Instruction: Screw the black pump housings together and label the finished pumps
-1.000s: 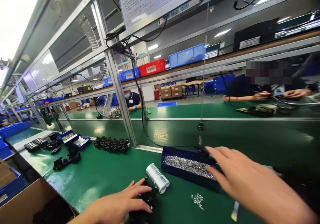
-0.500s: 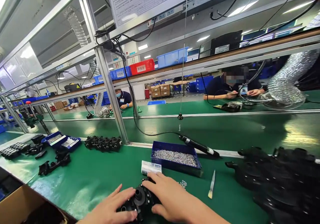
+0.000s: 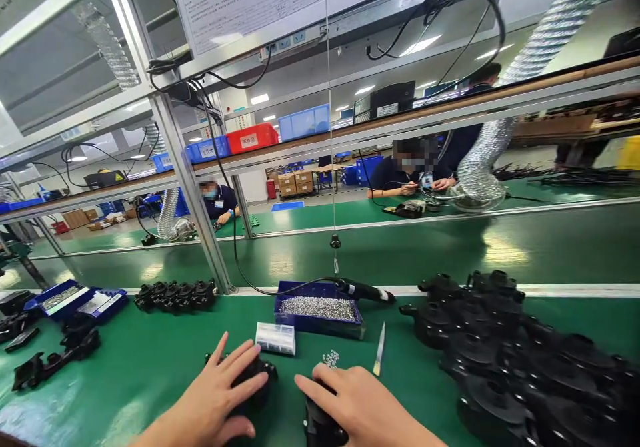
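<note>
My left hand [image 3: 217, 387], fingers spread, lies over a black plastic part [image 3: 265, 377] on the green bench and covers much of it. To its right, my right hand [image 3: 363, 400] is bent over a second black plastic part [image 3: 320, 424], its fingers across the top and its thumb hidden. A gap of bare green mat separates the two parts. Just beyond the hands are a clear-and-white plastic box [image 3: 275, 338] and a small pile of shiny metal nuts or rings [image 3: 331, 358].
A blue bin [image 3: 320, 327] of small metal pieces stands behind, a black electric screwdriver [image 3: 365, 292] beside it. Tweezers or a thin blade [image 3: 380, 350] lie rightward. Black housings [image 3: 500, 360] crowd the right; more black parts [image 3: 175, 296] sit left. Co-workers [image 3: 395, 174] sit opposite.
The view has swung right. My hands, earlier together around one black part, are now apart; my right hand is on a separate black part, and my left hand's fingers are spread.
</note>
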`<state>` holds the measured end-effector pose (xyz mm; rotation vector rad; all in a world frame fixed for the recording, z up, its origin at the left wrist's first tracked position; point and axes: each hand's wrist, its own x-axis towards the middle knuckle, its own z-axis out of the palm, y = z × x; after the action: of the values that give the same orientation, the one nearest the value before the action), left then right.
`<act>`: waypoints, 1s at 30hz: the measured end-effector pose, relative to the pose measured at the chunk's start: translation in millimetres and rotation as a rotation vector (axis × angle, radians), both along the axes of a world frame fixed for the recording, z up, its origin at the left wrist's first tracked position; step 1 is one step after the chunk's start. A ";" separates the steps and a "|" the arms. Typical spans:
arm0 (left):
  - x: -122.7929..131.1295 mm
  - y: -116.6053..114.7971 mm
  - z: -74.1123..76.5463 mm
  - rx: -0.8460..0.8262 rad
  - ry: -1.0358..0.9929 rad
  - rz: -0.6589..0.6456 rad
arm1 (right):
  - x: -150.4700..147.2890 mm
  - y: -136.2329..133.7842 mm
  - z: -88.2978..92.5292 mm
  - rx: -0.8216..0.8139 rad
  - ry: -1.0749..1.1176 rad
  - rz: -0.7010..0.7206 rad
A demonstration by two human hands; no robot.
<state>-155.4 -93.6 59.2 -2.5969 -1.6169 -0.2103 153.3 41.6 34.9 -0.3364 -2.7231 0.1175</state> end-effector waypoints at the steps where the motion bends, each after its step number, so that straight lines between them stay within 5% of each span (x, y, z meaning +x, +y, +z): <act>1: -1.0 6.8 -10.0 0.034 0.021 -0.020 | 2.6 0.5 3.5 -0.042 0.014 0.009; 4: -21.1 21.1 -23.2 0.158 0.041 -0.026 | 9.9 6.2 17.2 -0.203 0.100 -0.110; 9: -46.9 30.1 -3.7 0.284 0.005 -0.114 | 15.4 27.0 17.5 -0.234 -0.100 -0.490; 13: 6.1 44.6 -1.5 0.348 -0.208 -0.066 | 13.7 36.4 2.5 -0.268 -0.188 -0.532; 19: 107.9 89.8 -27.8 -0.091 -0.402 0.118 | 11.2 40.8 -6.0 -0.305 -0.159 -0.538; 30: 125.7 126.1 -60.3 -0.134 -0.336 0.227 | 5.4 45.8 -12.4 -0.377 -0.140 -0.531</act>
<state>-29.7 32.5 -1.1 -2.5478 -2.0859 -0.5676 158.7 87.4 22.5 -1.1959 -2.6290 0.4718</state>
